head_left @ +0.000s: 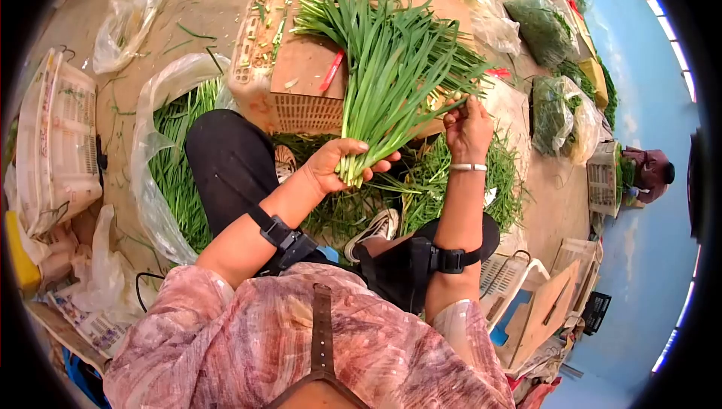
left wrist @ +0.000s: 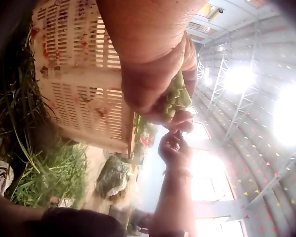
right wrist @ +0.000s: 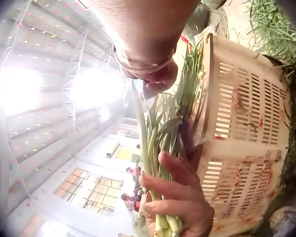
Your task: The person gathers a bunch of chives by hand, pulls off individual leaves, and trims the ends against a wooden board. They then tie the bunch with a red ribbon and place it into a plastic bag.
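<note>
In the head view my left hand [head_left: 331, 162] grips the pale stem ends of a bunch of garlic chives [head_left: 387, 82]. Its flat green leaves fan out away from me. My right hand [head_left: 469, 132], with a pale band at the wrist, pinches one long chive leaf at the right side of the bunch. The right wrist view shows this leaf [right wrist: 141, 126] stretching between the two hands. More chives [head_left: 320, 18] lie beyond the held bunch on a brown board [head_left: 297, 70] over an upturned plastic crate [head_left: 304, 113]. A red strip [head_left: 332, 70] lies on that board.
A clear plastic bag [head_left: 143, 134] full of chives stands by my left knee. Loose green trimmings [head_left: 436, 187] cover the floor between and beside my feet. White crates [head_left: 64, 130] stand at the left, stuffed bags [head_left: 553, 112] at the right. Another person [head_left: 648, 176] is farther right.
</note>
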### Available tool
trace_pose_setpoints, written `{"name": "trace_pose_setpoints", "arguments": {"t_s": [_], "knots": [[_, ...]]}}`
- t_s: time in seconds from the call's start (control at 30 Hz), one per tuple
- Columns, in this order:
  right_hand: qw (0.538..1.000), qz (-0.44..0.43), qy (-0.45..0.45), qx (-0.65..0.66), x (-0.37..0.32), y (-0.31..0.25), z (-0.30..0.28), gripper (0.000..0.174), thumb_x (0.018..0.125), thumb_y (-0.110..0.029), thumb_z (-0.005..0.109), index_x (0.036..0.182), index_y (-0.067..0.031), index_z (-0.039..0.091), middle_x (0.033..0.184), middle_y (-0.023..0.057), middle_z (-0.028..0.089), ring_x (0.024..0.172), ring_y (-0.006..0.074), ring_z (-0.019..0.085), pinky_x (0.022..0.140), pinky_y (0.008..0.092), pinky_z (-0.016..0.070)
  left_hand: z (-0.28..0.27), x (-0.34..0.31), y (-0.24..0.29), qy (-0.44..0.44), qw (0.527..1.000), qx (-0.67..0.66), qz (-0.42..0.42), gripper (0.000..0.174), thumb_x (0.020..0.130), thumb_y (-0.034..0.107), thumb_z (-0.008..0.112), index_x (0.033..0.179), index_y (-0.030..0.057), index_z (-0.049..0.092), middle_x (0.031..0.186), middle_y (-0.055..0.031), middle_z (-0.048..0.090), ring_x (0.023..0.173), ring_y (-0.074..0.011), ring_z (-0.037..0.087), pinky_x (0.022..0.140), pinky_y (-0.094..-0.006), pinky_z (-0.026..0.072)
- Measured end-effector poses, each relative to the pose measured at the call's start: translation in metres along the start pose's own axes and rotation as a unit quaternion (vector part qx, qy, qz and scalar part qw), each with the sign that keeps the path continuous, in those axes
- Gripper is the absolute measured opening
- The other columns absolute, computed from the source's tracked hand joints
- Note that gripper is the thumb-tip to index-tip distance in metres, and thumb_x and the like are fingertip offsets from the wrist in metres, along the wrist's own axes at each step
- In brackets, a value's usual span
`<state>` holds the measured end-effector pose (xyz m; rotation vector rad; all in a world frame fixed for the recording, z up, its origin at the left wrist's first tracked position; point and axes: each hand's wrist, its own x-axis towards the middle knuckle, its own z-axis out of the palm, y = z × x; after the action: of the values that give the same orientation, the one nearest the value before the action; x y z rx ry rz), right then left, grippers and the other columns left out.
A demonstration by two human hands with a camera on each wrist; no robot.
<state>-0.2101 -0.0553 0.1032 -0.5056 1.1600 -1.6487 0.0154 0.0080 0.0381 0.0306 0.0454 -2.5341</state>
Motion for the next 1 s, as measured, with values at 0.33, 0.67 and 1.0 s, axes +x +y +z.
{"name": "trace_pose_setpoints", "arguments": {"t_s": [0.33, 0.67, 1.0], "knots": [[0.993, -0.034, 0.008, -0.109, 0.013, 0.011, 0.012, 0.015, 0.089, -0.009, 0.051, 0.079, 0.0022, 0.053, 0.070, 0.0116, 0.060, 0.052, 0.0169, 0.057, 0.036, 0.0225, 0.0347, -0.013, 0.003, -0.004, 0.054, 0.998, 0.019, 0.024, 0.046, 0.077, 0.007, 0.062, 0.119, -0.0033, 0.044, 0.090, -0.0089, 0.055, 0.060, -0.0084, 0.045, 0.053, -0.0222, 0.0413], [0.936, -0.128, -0.025, -0.327, 0.001, -0.014, 0.028, 0.024, 0.084, -0.011, 0.059, 0.098, 0.0077, 0.055, 0.073, 0.0109, 0.062, 0.060, 0.0156, 0.063, 0.046, 0.0241, 0.0461, -0.013, 0.007, -0.006, 0.068, 0.993, 0.070, 0.060, 0.045, 0.078, 0.007, 0.059, 0.120, -0.0006, 0.044, 0.081, -0.0042, 0.051, 0.074, -0.0134, 0.048, 0.059, -0.0253, 0.0425], [0.921, -0.044, -0.141, -0.360, -0.121, 0.039, 0.012, 0.006, 0.080, -0.003, 0.060, 0.081, 0.0027, 0.057, 0.068, 0.0033, 0.059, 0.054, 0.0067, 0.053, 0.048, 0.0205, 0.0433, 0.001, 0.018, -0.019, 0.057, 0.993, 0.039, 0.101, 0.046, 0.080, 0.015, 0.056, 0.122, 0.0002, 0.046, 0.116, -0.0131, 0.055, 0.096, -0.0198, 0.058, 0.079, -0.0340, 0.0505]]}}
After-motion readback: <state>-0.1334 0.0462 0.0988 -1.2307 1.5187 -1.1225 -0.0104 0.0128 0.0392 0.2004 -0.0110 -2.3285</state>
